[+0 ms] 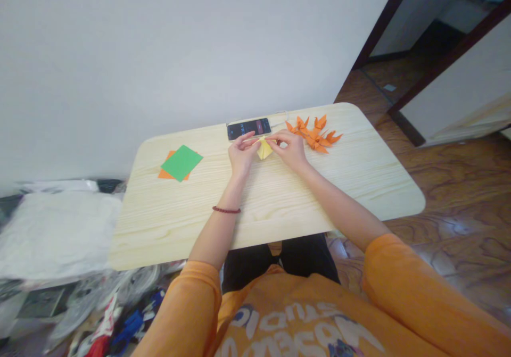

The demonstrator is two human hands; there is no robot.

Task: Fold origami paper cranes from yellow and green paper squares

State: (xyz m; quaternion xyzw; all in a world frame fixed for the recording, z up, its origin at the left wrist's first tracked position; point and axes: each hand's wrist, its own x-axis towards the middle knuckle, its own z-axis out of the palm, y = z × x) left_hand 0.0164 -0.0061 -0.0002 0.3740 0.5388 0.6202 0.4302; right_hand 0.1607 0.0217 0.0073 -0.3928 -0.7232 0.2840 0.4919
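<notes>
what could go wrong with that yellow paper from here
The yellow paper is small and pinched between the left hand and the right hand, so it might tear or crease crookedly. The right hand works close to the orange folded paper pieces and could crush their points. The phone sits right by the left hand and might get knocked.

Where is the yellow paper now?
In the head view, the yellow paper is pinched between the left hand and right hand, just below the phone.
</notes>
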